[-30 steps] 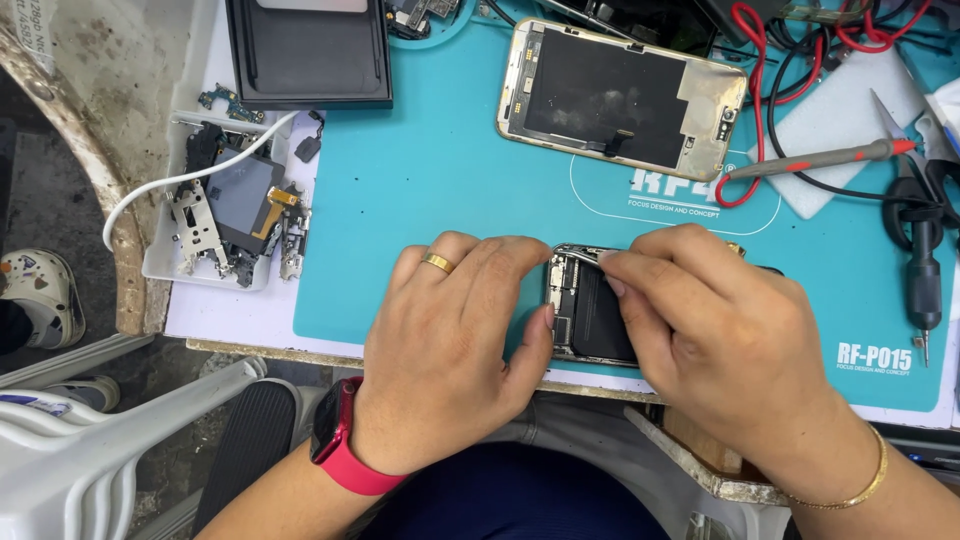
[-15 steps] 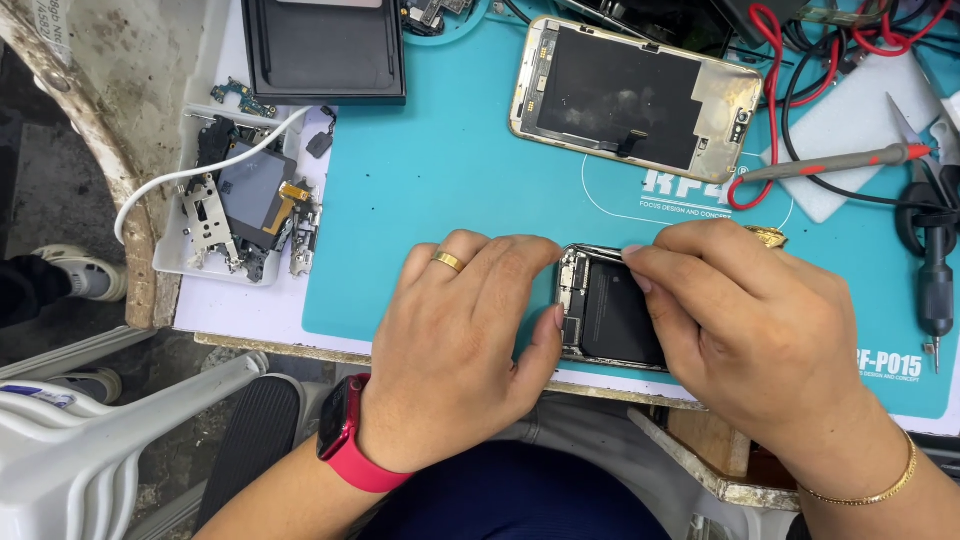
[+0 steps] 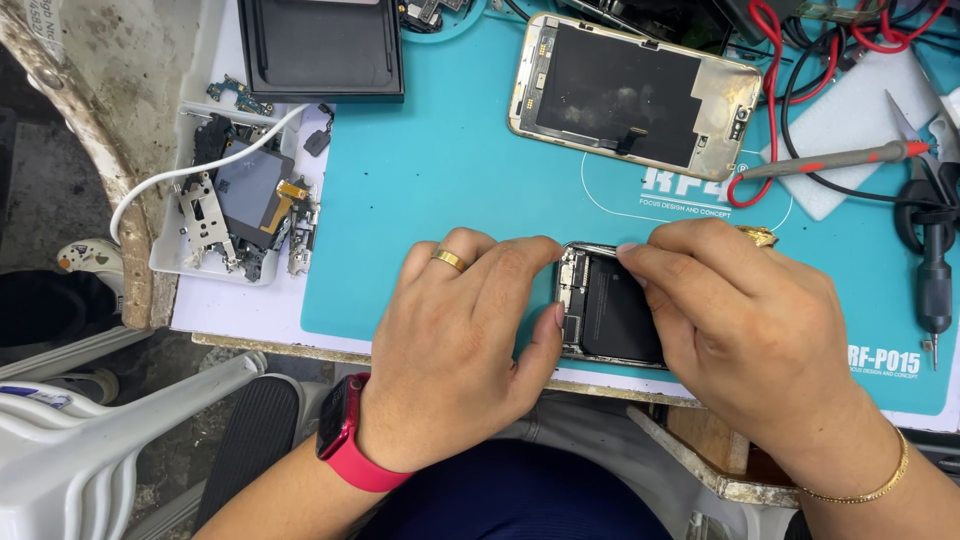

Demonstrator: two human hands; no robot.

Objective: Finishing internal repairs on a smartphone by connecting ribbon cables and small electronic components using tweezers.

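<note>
Both hands are down on an opened phone (image 3: 612,312) lying near the lower middle of the frame, at the front edge of the teal mat (image 3: 450,180) that covers most of the desk (image 3: 235,305). The phone's insides face up: a dark battery fills most of it and a strip of small parts runs along its left side. The left hand (image 3: 465,330), with a gold ring and a pink-strapped watch on the wrist, lies curled over the phone's left edge, thumb pressed against its lower left corner and fingertips reaching its top. The right hand (image 3: 745,330), with a thin gold bracelet, covers the phone's right half, its fingers pinched together at the top edge of the phone; whether anything is held between them I cannot tell. The two hands nearly meet at that top edge.

Toward the upper right of the frame a second opened phone shell (image 3: 635,95) with a gold rim lies tilted on the mat, well apart from the hands. Right of it rest a red-tipped probe (image 3: 835,160) and red and black wires (image 3: 800,60). A dark screwdriver (image 3: 932,275) lies at the far right. At the upper left, a white tray (image 3: 240,215) holds loose phone parts, with a white cable (image 3: 190,175) crossing it and a black box (image 3: 322,48) above.
</note>
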